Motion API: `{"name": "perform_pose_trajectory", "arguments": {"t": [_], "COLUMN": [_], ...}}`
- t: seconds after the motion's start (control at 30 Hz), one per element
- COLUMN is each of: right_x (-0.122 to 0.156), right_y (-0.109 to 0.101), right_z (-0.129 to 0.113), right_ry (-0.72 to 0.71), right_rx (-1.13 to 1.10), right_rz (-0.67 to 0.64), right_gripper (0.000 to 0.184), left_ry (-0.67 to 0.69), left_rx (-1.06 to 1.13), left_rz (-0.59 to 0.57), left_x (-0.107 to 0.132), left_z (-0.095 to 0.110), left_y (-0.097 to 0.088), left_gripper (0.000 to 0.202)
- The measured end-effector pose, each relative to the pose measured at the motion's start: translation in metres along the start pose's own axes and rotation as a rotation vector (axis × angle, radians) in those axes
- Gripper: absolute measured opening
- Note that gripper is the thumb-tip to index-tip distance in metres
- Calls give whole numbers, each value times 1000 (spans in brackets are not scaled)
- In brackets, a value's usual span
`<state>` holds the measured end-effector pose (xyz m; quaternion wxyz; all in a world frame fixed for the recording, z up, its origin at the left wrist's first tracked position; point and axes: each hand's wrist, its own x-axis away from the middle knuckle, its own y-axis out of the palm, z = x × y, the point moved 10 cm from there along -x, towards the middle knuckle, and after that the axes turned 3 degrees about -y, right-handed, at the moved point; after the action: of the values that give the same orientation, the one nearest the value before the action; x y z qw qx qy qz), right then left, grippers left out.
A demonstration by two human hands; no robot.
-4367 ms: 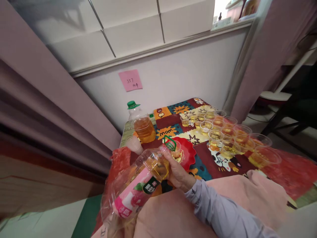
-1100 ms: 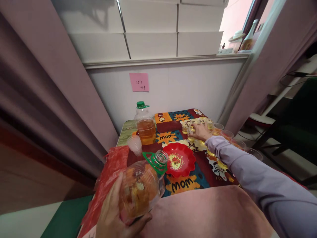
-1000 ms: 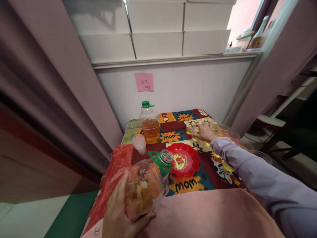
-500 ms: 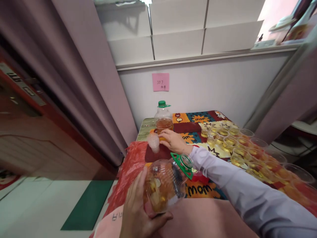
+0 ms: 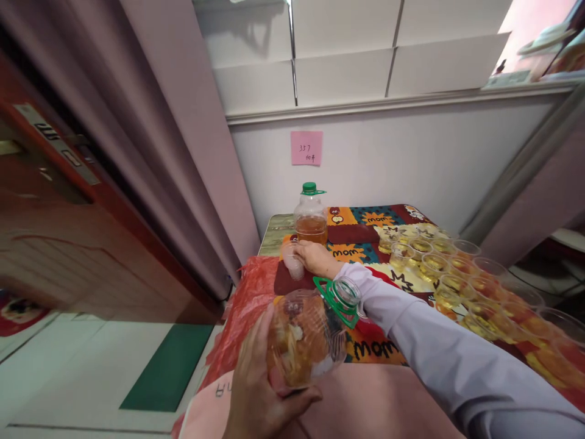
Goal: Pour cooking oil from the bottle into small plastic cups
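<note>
My left hand wraps round the lower part of a clear plastic bottle and holds it tilted. The bottle has a green carrying ring at its neck, an uncapped mouth pointing up and right, and a little amber liquid inside. Farther forward, my right hand is closed with its fingertips on the rim of a stack of clear plastic cups. Just behind that stack stands a second bottle, upright, green-capped and partly filled with amber liquid.
Rows of clear cups with pale yellow liquid cover the table's right side. A patterned cloth lies on the table, with red plastic film over its left edge. A pink note is on the wall behind; a wooden door stands left.
My right hand has moved from beside the cup stack onto its rim, and its fingers have closed there. My left hand still holds the tilted bottle. The view has shifted slightly left.
</note>
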<state>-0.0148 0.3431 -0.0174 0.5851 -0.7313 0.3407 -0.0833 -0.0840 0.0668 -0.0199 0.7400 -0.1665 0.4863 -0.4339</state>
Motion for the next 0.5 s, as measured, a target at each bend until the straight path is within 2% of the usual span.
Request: {"name": "perform_pose_trajectory", "arguments": {"t": [0.13, 0.23, 0.37, 0.5], "right_x": [3, 4, 19, 75], "right_y": [-7, -21, -63, -111], "right_z": [4, 6, 11, 13], "right_ry": [-3, 0, 9, -86], "right_rx": [-54, -103, -145, -162], "right_rz": [123, 239, 407, 540], "right_gripper": [5, 9, 9, 9], "left_ry": [35, 46, 47, 21], "left_rx": [-30, -38, -28, -6], "left_rz": [-32, -27, -31, -53], "left_x": [-5, -7, -8, -10], "left_z": [8, 10, 10, 5], "left_y": [-2, -3, -3, -1], "left_gripper": [139, 137, 135, 134]}}
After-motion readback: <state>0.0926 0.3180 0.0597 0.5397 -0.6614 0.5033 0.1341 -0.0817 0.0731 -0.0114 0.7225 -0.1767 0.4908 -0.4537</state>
